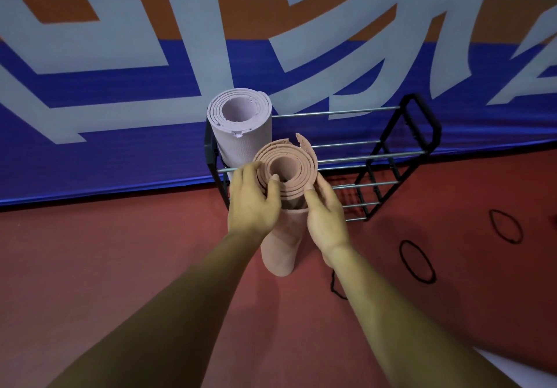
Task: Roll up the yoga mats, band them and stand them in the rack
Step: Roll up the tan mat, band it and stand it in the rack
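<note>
Foam, soft pink and ribbed on its outer face: that is the mat (278, 246) we have upright here, wound into a loose spiral with a hollow core, its top edge chipped and ragged. Its lower end is down at the red floor (120, 267), just in front of the rack (422, 122).

Behind it a lilac mat (241, 137) of the same textured foam stands upright in the rack's left end, with a tighter roll and a nicked rim. So we count two mats: one in the rack and one outside it.

There is one rack, made of black frame ends joined by several thin shiny metal rods. Three thin black bands lie limp on the floor: two loops (417, 261) (506, 226) well to the right and a third (336, 285) partly hidden behind our right forearm.

Now the fingers. Our left hand (253, 204) curls round the left side of the pink roll's top, and its thumb (274, 181) presses on the spiral layers at the core's edge. Our right hand (325, 216) wraps the right side, thumb at the rim and fingers hidden behind the foam. Both hands grip the pink mat.

Behind it all hangs a blue and orange banner (120, 152) with big pale letters.
</note>
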The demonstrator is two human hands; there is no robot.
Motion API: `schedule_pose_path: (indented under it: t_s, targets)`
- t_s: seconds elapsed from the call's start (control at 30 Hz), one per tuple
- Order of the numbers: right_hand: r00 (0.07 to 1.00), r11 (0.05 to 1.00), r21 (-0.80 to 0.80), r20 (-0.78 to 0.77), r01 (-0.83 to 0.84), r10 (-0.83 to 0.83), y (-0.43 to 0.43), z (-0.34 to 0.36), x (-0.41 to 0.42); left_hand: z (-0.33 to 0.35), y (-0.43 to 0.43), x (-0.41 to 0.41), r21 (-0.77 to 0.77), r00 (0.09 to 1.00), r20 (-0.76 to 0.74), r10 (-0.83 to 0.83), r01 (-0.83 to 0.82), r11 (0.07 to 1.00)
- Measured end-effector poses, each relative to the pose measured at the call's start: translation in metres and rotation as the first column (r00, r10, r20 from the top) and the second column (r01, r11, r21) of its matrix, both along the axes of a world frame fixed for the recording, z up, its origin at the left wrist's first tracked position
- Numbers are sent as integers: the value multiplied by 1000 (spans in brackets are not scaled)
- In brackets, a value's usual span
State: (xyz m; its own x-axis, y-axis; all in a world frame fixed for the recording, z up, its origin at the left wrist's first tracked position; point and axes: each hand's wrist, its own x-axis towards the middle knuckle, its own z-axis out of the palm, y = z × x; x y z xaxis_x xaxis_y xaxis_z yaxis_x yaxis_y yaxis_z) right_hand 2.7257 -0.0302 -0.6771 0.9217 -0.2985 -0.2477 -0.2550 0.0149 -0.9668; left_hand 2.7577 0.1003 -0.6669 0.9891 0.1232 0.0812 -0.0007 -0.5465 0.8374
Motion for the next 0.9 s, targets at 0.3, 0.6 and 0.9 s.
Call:
schedule_pose_path:
  t_s: [0.3, 0.6, 0.9]
  targets:
    - [999, 994, -108, -44, 24, -29, 0, -10, -4, -9, 3, 8, 149, 997, 45, -64, 56, 987]
    - [991, 973, -186, 23, 134, -132, 13, -24, 4, -15, 4, 12, 321, 949, 100, -298, 253, 913]
    - [965, 952, -162, 92, 258, -246, 9, -19, 13, -14, 4, 12, 381, 915, 175, -364, 278, 882]
